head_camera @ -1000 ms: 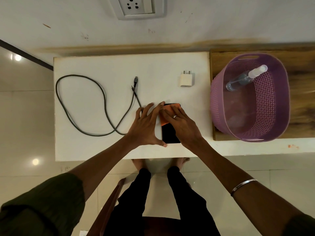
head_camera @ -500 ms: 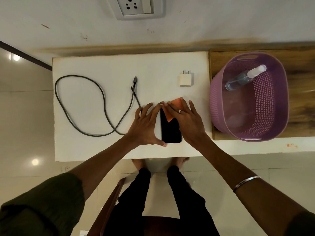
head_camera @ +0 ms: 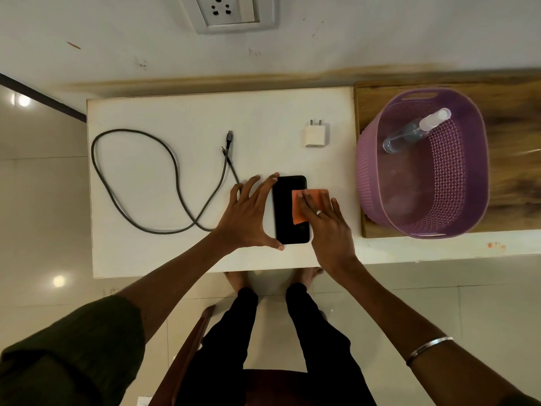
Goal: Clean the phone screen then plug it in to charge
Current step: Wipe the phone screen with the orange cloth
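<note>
A black phone (head_camera: 287, 206) lies flat, screen up, near the front of the white table (head_camera: 175, 112). My left hand (head_camera: 248, 215) braces the phone's left edge between forefinger and thumb. My right hand (head_camera: 325, 227) presses an orange cloth (head_camera: 300, 208) flat onto the right half of the screen. A grey charging cable (head_camera: 131, 183) loops on the table's left, its plug end (head_camera: 229, 139) lying free. A white charger adapter (head_camera: 315, 133) lies behind the phone. A wall socket (head_camera: 227, 10) sits above the table.
A purple perforated basket (head_camera: 468, 177) stands on a wooden board (head_camera: 512, 127) at the right, with a clear spray bottle (head_camera: 415, 130) leaning inside. My legs and a chair edge are below the table's front edge.
My right hand has slid the orange cloth from the phone's top end down and to the right over the screen. My left hand has kept its hold on the left edge.
</note>
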`<state>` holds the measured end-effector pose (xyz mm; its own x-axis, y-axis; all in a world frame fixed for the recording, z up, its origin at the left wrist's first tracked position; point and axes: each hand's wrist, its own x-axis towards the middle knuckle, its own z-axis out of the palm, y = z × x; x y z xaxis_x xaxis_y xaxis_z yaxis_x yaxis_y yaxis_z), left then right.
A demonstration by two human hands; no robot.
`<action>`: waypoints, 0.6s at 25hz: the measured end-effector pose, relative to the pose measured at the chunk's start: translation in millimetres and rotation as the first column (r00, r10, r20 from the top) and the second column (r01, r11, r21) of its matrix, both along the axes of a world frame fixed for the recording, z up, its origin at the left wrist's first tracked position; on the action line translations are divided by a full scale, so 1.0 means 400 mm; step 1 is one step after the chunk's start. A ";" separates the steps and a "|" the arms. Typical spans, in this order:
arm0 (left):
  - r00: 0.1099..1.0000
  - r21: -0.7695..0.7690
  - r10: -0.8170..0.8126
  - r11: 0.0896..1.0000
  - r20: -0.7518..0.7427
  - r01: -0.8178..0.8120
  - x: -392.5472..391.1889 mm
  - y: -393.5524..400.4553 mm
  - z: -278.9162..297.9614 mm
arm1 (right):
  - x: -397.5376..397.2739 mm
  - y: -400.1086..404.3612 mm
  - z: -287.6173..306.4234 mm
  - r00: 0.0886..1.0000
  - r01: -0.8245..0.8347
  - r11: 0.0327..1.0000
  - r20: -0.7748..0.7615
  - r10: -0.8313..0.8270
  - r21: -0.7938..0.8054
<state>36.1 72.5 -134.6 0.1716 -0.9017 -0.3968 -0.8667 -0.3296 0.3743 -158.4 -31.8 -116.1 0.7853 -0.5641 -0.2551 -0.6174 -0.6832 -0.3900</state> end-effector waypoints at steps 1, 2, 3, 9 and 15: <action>1.000 0.001 0.001 1.000 0.001 -0.001 0.000 0.000 -0.001 | -0.013 0.014 0.004 1.000 0.000 1.000 -0.005 -0.001 -0.023; 1.000 0.002 0.002 1.000 0.003 -0.002 -0.001 0.000 -0.001 | -0.026 0.027 0.009 1.000 -0.002 0.999 -0.013 0.001 -0.044; 1.000 0.002 0.004 1.000 0.006 -0.004 -0.001 0.000 -0.001 | -0.040 0.040 0.011 1.000 -0.015 0.999 -0.025 0.014 -0.049; 1.000 -0.004 0.013 1.000 0.000 -0.013 -0.002 -0.001 -0.001 | -0.116 0.102 0.013 0.984 -0.104 0.992 -0.136 0.112 0.068; 1.000 -0.020 0.006 1.000 0.004 -0.006 0.000 0.001 -0.005 | -0.111 0.158 0.013 0.989 -0.033 0.980 -0.132 0.059 0.195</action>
<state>36.1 72.8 -136.7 0.1786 -0.9084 -0.3779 -0.8663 -0.3273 0.3773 -202.9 31.3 -110.8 0.7595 -0.4582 -0.4617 -0.6436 -0.6325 -0.4310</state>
